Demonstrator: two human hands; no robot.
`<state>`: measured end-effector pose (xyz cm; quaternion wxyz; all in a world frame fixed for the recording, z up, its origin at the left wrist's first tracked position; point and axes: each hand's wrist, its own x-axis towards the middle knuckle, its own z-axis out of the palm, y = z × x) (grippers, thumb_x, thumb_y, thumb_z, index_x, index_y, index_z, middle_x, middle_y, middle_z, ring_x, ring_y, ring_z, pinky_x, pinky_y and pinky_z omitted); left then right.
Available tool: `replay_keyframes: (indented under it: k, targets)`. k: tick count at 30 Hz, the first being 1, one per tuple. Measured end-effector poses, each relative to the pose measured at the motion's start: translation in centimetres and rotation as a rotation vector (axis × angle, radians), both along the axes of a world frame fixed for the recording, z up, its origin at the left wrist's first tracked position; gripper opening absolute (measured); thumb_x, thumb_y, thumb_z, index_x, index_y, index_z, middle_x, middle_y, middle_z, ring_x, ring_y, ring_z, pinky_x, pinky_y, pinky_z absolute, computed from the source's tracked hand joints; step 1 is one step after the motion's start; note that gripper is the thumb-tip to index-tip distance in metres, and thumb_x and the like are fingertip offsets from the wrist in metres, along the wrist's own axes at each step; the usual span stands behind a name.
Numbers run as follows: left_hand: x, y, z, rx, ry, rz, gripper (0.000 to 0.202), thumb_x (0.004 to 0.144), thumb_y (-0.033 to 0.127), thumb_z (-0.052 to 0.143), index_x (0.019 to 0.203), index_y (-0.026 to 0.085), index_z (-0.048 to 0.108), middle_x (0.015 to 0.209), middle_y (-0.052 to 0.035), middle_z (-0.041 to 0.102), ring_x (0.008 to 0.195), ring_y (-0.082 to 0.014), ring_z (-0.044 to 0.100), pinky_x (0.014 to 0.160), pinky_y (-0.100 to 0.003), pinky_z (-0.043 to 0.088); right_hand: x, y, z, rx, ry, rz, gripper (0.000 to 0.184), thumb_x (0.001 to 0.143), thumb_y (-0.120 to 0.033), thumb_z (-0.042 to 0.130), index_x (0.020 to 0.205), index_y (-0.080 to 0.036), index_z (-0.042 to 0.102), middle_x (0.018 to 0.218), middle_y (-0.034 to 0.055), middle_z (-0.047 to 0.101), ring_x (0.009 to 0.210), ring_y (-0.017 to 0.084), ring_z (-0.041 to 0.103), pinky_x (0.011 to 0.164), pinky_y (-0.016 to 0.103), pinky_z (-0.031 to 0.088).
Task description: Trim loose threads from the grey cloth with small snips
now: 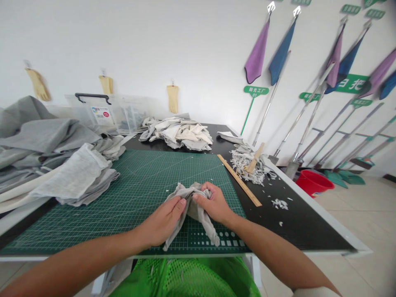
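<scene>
A bunched grey cloth lies on the green cutting mat, its loose ends trailing toward me. My left hand presses against its left side, and my right hand grips the top with curled fingers. Part of the cloth is hidden under both hands. A folded grey fabric piece lies at the mat's left edge. To the right of my right hand, a wooden ruler lies along the mat's edge, out of reach of my fingers.
A large grey fabric heap and a clear plastic bin stand at left. Off-white cloth strips and shredded scraps lie on the black table. A green mesh basket sits below; a red bucket stands at right.
</scene>
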<state>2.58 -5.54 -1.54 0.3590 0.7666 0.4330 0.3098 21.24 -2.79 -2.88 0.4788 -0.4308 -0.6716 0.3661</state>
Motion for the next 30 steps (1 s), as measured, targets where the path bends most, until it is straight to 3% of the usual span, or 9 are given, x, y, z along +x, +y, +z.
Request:
replay_keyframes:
  k: [6, 11, 15, 19, 25, 30]
  targets:
    - [-0.3, -0.3, 0.3, -0.009, 0.08, -0.033, 0.035, 0.093, 0.043, 0.025, 0.078, 0.02, 0.047, 0.071, 0.0008, 0.051, 0.067, -0.0133, 0.047, 0.062, -0.026, 0.038, 0.5, -0.3, 0.5, -0.032, 0.095, 0.116, 0.015, 0.068, -0.027, 0.055, 0.069, -0.019, 0.042, 0.06, -0.0053, 0.038, 0.054, 0.009, 0.033, 0.049, 0.021, 0.029]
    - [-0.6, -0.5, 0.2, 0.058, 0.189, -0.086, 0.032, 0.093, 0.041, 0.027, 0.079, 0.02, 0.046, 0.072, 0.0011, 0.052, 0.065, -0.0132, 0.047, 0.062, -0.027, 0.036, 0.4, 0.0, 0.1, -0.006, 0.068, 0.05, 0.022, 0.075, -0.034, 0.055, 0.067, -0.019, 0.042, 0.057, -0.0057, 0.037, 0.054, 0.009, 0.032, 0.051, 0.021, 0.028]
    - [-0.5, -0.1, 0.1, 0.117, 0.187, 0.026, 0.03, 0.087, 0.047, 0.04, 0.077, 0.019, 0.045, 0.065, 0.0034, 0.049, 0.059, -0.012, 0.043, 0.056, -0.024, 0.034, 0.0, 0.1, -0.3, 0.013, -0.014, -0.007, 0.022, 0.074, -0.03, 0.058, 0.068, -0.019, 0.041, 0.059, -0.0056, 0.038, 0.055, 0.009, 0.034, 0.052, 0.02, 0.03]
    - [-0.3, 0.6, 0.7, 0.173, 0.161, 0.163, 0.024, 0.083, 0.041, 0.047, 0.092, 0.02, 0.054, 0.063, 0.0045, 0.053, 0.057, -0.0119, 0.046, 0.057, -0.024, 0.035, -0.2, 0.0, -0.3, 0.031, -0.043, 0.027, 0.016, 0.074, -0.025, 0.057, 0.07, -0.019, 0.043, 0.059, -0.0061, 0.037, 0.053, 0.008, 0.033, 0.05, 0.02, 0.028]
    - [0.0, 1.2, 1.3, 0.191, 0.136, 0.092, 0.022, 0.084, 0.033, 0.045, 0.091, 0.02, 0.063, 0.074, 0.0016, 0.065, 0.066, -0.0134, 0.056, 0.064, -0.024, 0.039, -0.2, -0.2, -0.1, 0.091, -0.064, 0.086, 0.009, 0.072, -0.019, 0.056, 0.071, -0.018, 0.048, 0.063, -0.0044, 0.043, 0.057, 0.009, 0.037, 0.054, 0.02, 0.032]
    - [-0.1, 1.5, 0.9, 0.21, 0.144, 0.113, 0.038, 0.079, 0.033, 0.054, 0.116, 0.021, 0.056, 0.082, 0.001, 0.067, 0.069, -0.014, 0.058, 0.066, -0.024, 0.042, -0.2, -0.4, -0.1, 0.096, -0.122, 0.12, 0.004, 0.072, -0.016, 0.054, 0.072, -0.018, 0.05, 0.065, -0.004, 0.046, 0.058, 0.008, 0.039, 0.056, 0.02, 0.034]
